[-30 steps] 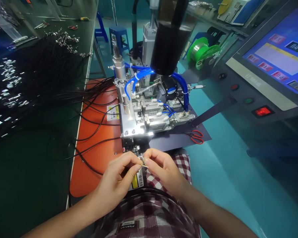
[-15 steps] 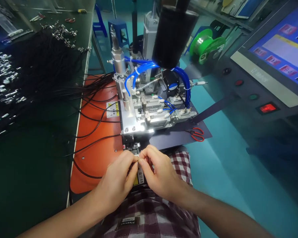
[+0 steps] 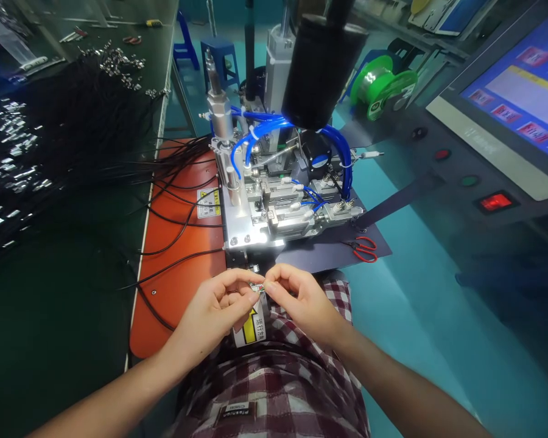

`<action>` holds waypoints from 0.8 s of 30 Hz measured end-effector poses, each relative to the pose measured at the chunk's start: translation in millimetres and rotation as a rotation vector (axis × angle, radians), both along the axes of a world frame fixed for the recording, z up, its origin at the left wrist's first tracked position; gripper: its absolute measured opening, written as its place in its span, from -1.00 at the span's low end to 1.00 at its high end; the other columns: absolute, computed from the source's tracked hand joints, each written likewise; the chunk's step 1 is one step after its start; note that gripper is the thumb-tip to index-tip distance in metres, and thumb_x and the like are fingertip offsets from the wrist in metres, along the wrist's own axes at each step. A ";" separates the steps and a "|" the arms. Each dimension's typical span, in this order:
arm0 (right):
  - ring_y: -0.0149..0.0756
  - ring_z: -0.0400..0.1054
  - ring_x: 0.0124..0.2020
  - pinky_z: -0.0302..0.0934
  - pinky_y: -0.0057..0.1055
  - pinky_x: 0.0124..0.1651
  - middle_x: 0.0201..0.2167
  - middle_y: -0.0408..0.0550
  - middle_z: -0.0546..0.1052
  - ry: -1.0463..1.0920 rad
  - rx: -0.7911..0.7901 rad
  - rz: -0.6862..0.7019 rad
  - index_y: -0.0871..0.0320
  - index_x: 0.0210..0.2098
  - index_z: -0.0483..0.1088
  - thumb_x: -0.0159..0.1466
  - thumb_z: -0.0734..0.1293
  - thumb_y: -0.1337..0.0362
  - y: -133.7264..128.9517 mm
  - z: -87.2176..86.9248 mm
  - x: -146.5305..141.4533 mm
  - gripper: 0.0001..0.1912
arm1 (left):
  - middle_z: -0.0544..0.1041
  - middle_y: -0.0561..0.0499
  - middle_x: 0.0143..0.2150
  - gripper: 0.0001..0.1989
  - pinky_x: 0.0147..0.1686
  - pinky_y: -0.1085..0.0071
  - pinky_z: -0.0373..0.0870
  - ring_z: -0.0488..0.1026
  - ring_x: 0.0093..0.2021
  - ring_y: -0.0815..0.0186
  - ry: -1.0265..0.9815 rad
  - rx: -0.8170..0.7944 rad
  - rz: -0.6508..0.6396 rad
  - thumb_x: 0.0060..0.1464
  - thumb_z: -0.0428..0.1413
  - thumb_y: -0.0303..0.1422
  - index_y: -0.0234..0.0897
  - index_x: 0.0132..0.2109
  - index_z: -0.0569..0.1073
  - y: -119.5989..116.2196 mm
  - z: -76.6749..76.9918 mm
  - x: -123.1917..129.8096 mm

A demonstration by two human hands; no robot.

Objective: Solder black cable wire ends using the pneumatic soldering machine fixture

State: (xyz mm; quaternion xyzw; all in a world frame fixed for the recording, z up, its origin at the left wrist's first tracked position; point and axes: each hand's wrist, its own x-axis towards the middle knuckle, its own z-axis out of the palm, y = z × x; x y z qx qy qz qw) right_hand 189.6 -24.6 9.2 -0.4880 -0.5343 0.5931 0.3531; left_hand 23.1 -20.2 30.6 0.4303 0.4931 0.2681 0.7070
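Note:
My left hand and my right hand meet at the front edge of a metal machine. Between their fingertips show short thin wires, with bits of white, green and red. Thumb and forefinger of the left hand close on one end, while the right fingertips pinch the other. Whether a connector is joined to these wires is too small to tell. A black cable runs across the orange plate toward my left hand; its end is hidden. Below the fingers is a yellow and white label.
Other black cables run from the machine to a heap of cables on the dark table at left. Red-handled scissors lie at the machine's right. Further right stand a green spool and a control panel with a lit red switch.
My hands have parted slightly and the fingers have opened up, so the coloured wires show between them. The left hand has turned flatter. The view has shifted a little.

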 end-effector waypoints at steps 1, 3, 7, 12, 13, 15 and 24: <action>-0.43 0.09 -0.51 0.03 -0.47 -0.45 -0.53 -0.22 0.23 -0.018 0.025 0.000 0.17 -0.41 0.27 0.27 0.21 0.28 0.0 0.3 0.8 -0.86 | 0.23 0.19 -0.56 -0.78 -0.68 0.58 -0.02 0.09 -0.65 0.55 0.008 0.001 -0.004 0.06 0.13 -0.29 -0.29 -0.14 0.42 0.3 -0.9 -0.5; -0.43 0.12 -0.49 0.05 -0.46 -0.43 -0.51 -0.21 0.25 -0.073 0.094 -0.001 0.17 -0.41 0.28 0.26 0.21 0.32 0.2 1.6 2.3 -0.88 | 0.21 0.20 -0.60 -0.79 -0.69 0.58 -0.03 0.08 -0.65 0.55 0.031 -0.002 -0.016 0.07 0.13 -0.28 -0.31 -0.17 0.44 0.8 -2.2 -1.3; -0.41 0.17 -0.45 0.08 -0.44 -0.38 -0.48 -0.19 0.28 -0.190 0.242 0.004 0.16 -0.41 0.28 0.26 0.21 0.38 -0.4 4.7 3.9 -0.89 | 0.21 0.21 -0.62 -0.78 -0.68 0.59 -0.02 0.08 -0.66 0.55 0.043 -0.018 -0.013 0.08 0.12 -0.28 -0.32 -0.17 0.43 0.9 -2.2 -2.3; -0.40 0.19 -0.43 0.10 -0.43 -0.35 -0.46 -0.18 0.28 -0.227 0.281 -0.001 0.16 -0.40 0.27 0.27 0.20 0.40 -2.2 4.1 3.4 -0.89 | 0.20 0.20 -0.63 -0.75 -0.67 0.58 -0.04 0.07 -0.64 0.53 0.037 -0.058 -0.042 0.07 0.12 -0.26 -0.35 -0.16 0.44 0.3 -1.8 -3.5; -0.40 0.19 -0.43 0.10 -0.43 -0.35 -0.46 -0.18 0.28 -0.230 0.277 0.000 0.16 -0.40 0.27 0.27 0.20 0.40 -2.2 3.8 3.4 -0.89 | 0.20 0.20 -0.64 -0.75 -0.67 0.58 -0.05 0.06 -0.64 0.53 0.036 -0.066 -0.044 0.07 0.12 -0.26 -0.35 -0.16 0.44 0.2 -1.9 -3.6; -0.40 0.19 -0.43 0.09 -0.43 -0.36 -0.46 -0.18 0.28 -0.235 0.270 0.005 0.16 -0.41 0.27 0.27 0.20 0.40 -1.8 3.7 3.5 -0.88 | 0.17 0.21 -0.66 -0.75 -0.67 0.58 -0.08 0.03 -0.64 0.53 0.030 -0.072 -0.054 0.07 0.12 -0.26 -0.36 -0.17 0.45 0.2 -1.8 -3.6; -0.42 0.17 -0.46 0.05 -0.44 -0.40 -0.47 -0.19 0.29 -0.244 0.250 0.079 0.15 -0.44 0.24 0.27 0.19 0.39 2.1 8.9 8.1 -0.85 | 0.19 0.19 -0.60 -0.78 -0.67 0.56 -0.09 0.02 -0.62 0.52 0.053 -0.061 -0.071 0.07 0.11 -0.25 -0.33 -0.21 0.43 2.3 -0.2 -3.2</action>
